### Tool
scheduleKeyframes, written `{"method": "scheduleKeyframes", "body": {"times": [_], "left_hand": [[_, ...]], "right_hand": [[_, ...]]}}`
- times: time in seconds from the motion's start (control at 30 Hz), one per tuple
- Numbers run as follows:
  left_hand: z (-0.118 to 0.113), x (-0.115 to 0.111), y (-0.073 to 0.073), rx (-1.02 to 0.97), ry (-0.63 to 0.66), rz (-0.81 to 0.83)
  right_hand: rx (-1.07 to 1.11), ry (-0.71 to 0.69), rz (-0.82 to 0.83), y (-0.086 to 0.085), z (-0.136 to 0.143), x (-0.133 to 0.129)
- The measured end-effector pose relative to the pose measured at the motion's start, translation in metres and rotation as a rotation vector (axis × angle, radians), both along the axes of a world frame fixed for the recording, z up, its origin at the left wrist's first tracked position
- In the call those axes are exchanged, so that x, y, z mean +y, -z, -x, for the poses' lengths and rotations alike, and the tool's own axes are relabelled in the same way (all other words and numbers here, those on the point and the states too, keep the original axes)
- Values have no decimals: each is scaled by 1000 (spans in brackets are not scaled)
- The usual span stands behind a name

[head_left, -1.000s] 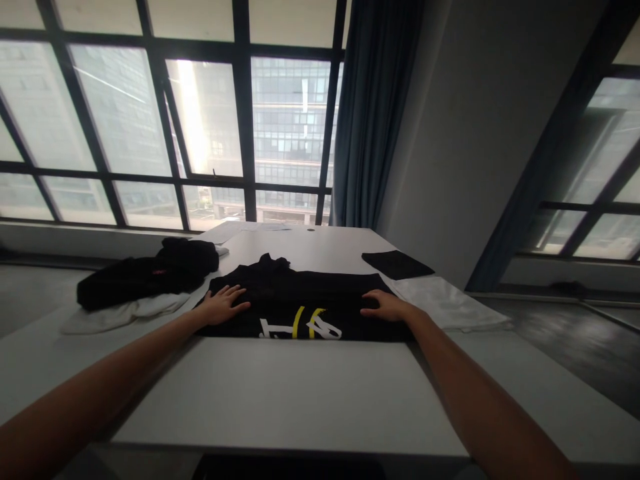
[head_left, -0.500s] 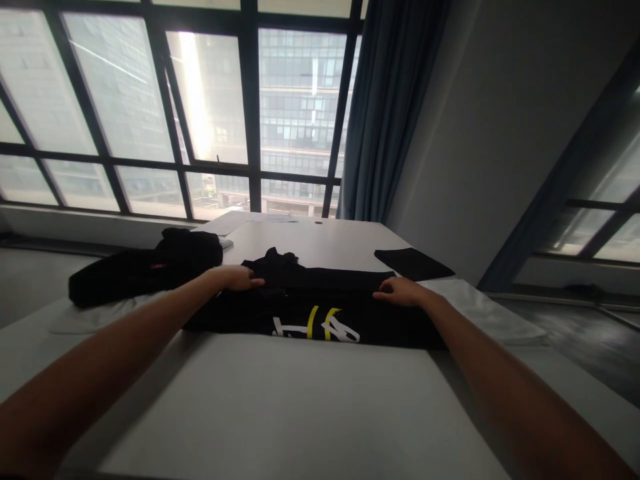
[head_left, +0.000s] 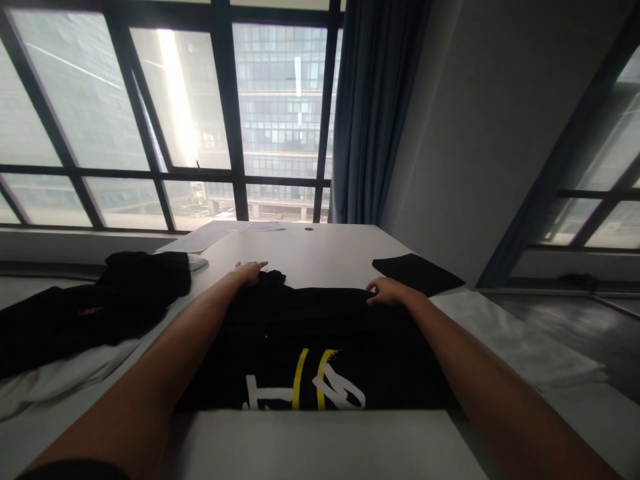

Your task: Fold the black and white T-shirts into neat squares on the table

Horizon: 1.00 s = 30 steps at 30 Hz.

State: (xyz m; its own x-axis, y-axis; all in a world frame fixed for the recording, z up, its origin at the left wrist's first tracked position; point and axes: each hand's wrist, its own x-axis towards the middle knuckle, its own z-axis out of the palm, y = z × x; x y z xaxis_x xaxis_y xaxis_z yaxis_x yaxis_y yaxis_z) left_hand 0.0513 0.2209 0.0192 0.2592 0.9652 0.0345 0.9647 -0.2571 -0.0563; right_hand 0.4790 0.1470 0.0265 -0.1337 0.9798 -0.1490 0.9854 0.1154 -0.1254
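A black T-shirt [head_left: 280, 327] with white and yellow print lies spread in front of me, its near part cut off by the straight edge of a white panel [head_left: 320, 443]. At the shirt's far left corner, beside a bunched bit of black cloth, is my left hand [head_left: 249, 273], fingers stretched out over the fabric. My right hand [head_left: 387, 291] pinches the far right edge between thumb and fingers. Both forearms reach along the shirt's sides.
A dark crumpled garment [head_left: 145, 287] lies on the left over white cloth. On the right are a folded black cloth [head_left: 417, 272] and white fabric [head_left: 515, 333]. Papers [head_left: 200, 237] lie on the white table [head_left: 330, 257] near the windows; a blue curtain [head_left: 375, 113] hangs behind.
Both hands are farther apart from the panel's edge, and more of the shirt and its print shows. The left hand's fingers have straightened. The whole view has shifted.
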Motion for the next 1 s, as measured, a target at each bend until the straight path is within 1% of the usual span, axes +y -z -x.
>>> {"method": "scheduleKeyframes", "body": {"times": [0.07,0.1,0.17,0.23,0.3,0.33,0.4,0.47,0.5,0.57,0.67,0.73,0.8,0.87,0.93,1.0], "left_hand": [[-4,8,-6,11,12,-22],[-6,10,-11,12,12,-52],[-6,10,-23,5,-4,-145],[-2,3,-38,-27,-38,-290],[4,-10,-53,-82,-55,-440],[7,-19,-59,-108,-49,-493],[15,-44,-70,-141,-17,-537],[23,-75,-75,-157,32,-527],[27,-92,-76,-170,62,-525],[35,-128,-71,-195,133,-506],[46,-174,-54,-167,233,-398],[49,-196,-40,-98,250,-299],[50,-209,-28,-23,226,-199],[49,-216,-20,23,191,-137],[48,-219,-18,16,168,-144],[47,-222,-20,-7,149,-186]], "right_hand": [[-52,3,11,-5,2,2],[-91,2,-15,-7,4,1],[-175,15,-138,-10,8,-2],[-235,47,-331,-13,12,-9],[-269,73,-485,-15,13,-19],[-278,71,-519,-16,12,-25],[-293,35,-518,-17,9,-37],[-309,3,-490,-18,4,-50],[-312,-10,-483,-18,2,-57],[-301,-30,-450,-15,-3,-71],[-271,-53,-359,-9,-7,-92],[-275,-42,-349,-4,-9,-103],[-285,-11,-387,-2,-9,-111],[-303,27,-428,-3,-9,-115],[-321,57,-492,-4,-8,-118],[-339,71,-590,-5,-9,-119]]}}
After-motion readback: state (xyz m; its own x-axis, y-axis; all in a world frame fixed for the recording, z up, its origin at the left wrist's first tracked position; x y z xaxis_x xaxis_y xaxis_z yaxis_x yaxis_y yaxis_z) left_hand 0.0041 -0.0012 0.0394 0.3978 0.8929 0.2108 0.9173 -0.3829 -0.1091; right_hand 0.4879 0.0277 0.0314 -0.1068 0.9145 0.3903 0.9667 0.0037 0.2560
